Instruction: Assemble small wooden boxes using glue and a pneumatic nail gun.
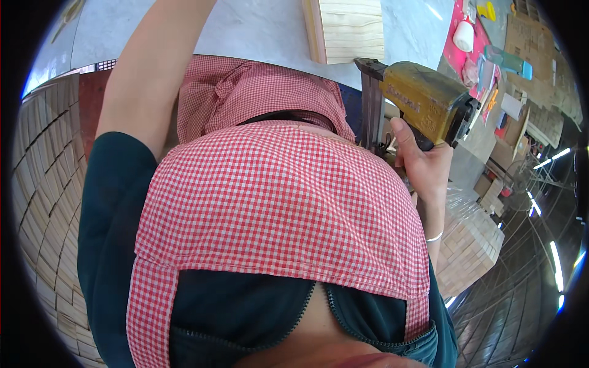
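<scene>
Nail gun point(423, 101), yellow body with dark ends, sits just right of and below the pale wooden piece point(353, 30), which serves as landmark here. Dark upright front part point(372, 110) of the gun comes up near the wood's lower right corner; touching or not, cannot tell.

Right grip point(423, 159) is wrapped round the gun's dark handle point(423, 143), thumb up along its near side; other fingers mostly hidden, trigger finger unclear. Left grip out of frame, so its state can't be told; left forearm point(153, 73) runs off the top edge, left of the wood.

Handling, judged: gun looks heavy and rigid, top-heavy at the body, hard-shelled, not fragile, maybe a bit slick where worn. Best hold is the handle, palm close under the body, fingers clear of the nose. Wood looks light, stiff, dry; take it by its side edges.

Wood lies on a pale marbled desk point(264, 37). Below it, red-and-white checked apron point(282, 190). Right of it, white container point(464, 37) on a pink cover point(458, 58). Well below right, wrapped stack of wooden blocks point(469, 245); far left and lower, stacked wooden strips point(43, 202).
</scene>
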Demonstrator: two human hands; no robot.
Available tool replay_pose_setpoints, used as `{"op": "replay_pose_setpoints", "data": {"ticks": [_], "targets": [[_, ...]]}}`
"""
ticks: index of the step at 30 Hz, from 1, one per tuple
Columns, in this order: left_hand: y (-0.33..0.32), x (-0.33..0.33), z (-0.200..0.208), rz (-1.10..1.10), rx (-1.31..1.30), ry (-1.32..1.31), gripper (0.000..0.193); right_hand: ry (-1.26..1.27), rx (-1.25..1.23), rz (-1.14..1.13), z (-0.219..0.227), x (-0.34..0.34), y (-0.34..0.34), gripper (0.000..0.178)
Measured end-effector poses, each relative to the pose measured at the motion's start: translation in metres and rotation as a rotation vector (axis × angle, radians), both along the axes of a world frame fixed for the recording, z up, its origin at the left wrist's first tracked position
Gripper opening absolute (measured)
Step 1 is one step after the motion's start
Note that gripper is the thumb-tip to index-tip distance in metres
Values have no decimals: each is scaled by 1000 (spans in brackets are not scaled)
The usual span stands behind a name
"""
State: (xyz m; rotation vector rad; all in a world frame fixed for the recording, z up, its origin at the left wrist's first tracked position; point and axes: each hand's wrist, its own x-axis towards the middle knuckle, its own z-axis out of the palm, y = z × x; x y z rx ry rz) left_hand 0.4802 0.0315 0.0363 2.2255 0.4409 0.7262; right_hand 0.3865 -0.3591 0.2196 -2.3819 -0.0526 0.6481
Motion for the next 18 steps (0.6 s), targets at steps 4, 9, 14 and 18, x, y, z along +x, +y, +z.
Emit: {"op": "replay_pose_setpoints", "data": {"ticks": [4,9,14,18], "targets": [[-16,-24,51,-152,317,4,71,-99,131,46,-8,3,-17,29],[-57,-20,75,-808,823,145,96,-109,68,-44,-2,14,-29,30],[-90,-2,12,-1033,922,-224,83,-121,67,-53,0,19,-35,28],[-128,-8,28,-1025,-44,148,62,-137,81,-119,-2,25,-42,26]]}}
